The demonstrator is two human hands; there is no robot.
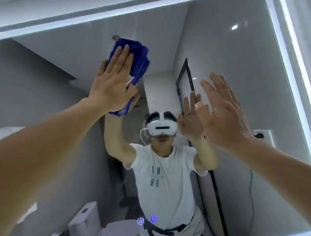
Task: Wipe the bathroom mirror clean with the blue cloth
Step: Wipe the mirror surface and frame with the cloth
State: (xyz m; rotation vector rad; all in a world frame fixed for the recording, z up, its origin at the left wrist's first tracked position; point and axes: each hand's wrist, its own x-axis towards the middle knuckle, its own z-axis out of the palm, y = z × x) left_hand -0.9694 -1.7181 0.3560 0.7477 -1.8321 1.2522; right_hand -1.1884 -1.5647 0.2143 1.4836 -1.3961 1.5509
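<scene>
The left hand (111, 84) lies flat, fingers straight, pressing the folded deep-blue microfibre cloth (139, 59) against the large light-edged bathroom mirror (238, 63), toward eleven o'clock on the glass. The right hand (222, 110), spread and holding nothing, is raised at four o'clock from the cloth. I cannot tell if it touches the glass. No smears show, so wiping looks under way, with the extent covered unclear.

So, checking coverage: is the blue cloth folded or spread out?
Folded: the blue cloth shows stacked layers under the left hand, pressed on the mirror.
</scene>
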